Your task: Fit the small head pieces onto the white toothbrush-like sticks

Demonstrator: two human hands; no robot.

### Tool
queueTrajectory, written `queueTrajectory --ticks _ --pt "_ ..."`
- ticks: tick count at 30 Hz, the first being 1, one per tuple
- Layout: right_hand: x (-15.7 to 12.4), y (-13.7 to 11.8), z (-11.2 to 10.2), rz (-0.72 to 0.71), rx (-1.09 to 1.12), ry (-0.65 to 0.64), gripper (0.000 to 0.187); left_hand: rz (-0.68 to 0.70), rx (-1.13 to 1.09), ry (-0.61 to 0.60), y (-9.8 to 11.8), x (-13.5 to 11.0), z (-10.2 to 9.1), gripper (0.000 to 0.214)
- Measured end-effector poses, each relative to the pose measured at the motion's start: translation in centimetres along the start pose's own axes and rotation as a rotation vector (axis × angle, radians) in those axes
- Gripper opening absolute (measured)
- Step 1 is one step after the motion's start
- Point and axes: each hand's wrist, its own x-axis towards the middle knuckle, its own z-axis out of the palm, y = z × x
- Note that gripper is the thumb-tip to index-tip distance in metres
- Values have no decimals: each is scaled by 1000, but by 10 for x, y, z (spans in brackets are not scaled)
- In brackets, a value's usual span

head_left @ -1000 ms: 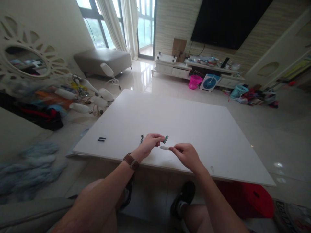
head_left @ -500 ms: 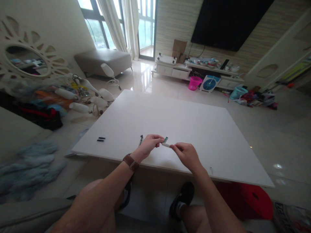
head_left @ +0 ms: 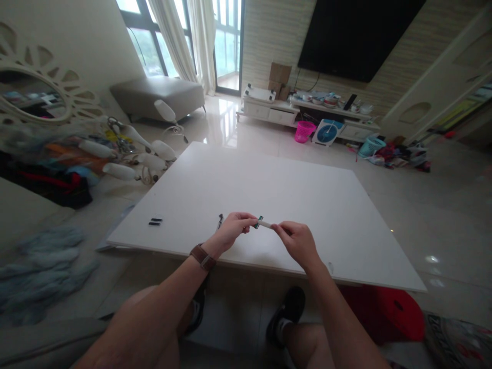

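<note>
Over the near part of a white tabletop (head_left: 238,179), my two hands meet at small parts. My left hand (head_left: 233,228) pinches a small flat dark-and-green piece (head_left: 257,226), partly covered by the fingers. A short, slim whitish stick (head_left: 265,224) is gripped at its right end by my right hand (head_left: 298,242). Its left end lies against or across the green piece; whether they are joined I cannot tell. Just left of my left hand lies a small dark, slender item (head_left: 220,220). Small black strips (head_left: 155,222) rest farther left on the tabletop.
A small clear object (head_left: 331,267) sits near the tabletop's front edge, right of my right forearm. Beneath that edge is a red rounded object (head_left: 388,312). A lamp with several white shades (head_left: 151,162) stands beyond the left edge. Grey fluffy cloth (head_left: 42,266) covers some floor.
The whitish stick has risen and levelled, its left end now at the middle of the green piece, which has turned slightly. My right hand moved up a little; the whole view shifted slightly.
</note>
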Motion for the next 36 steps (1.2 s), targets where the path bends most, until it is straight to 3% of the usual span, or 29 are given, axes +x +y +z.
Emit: queueTrajectory --ticks 5,9,13,17,22,31,36 --pt "0 2 -1 -43 46 -138 45 5 5 4 -1 1 0 24" --pt "0 2 -1 11 41 -4 47 5 17 2 -1 1 0 24" --pt "0 1 0 -51 59 -152 44 5 22 9 -1 0 0 23" --pt "0 2 -1 -20 88 -32 45 6 18 0 -1 1 -1 23" --pt "-1 3 -1 -64 112 -126 46 16 30 7 -1 0 -1 22" --pt "2 10 -6 79 -6 220 44 16 93 -20 5 -5 1 21" --pt "1 8 -3 31 25 50 45 21 99 -23 4 -5 2 22"
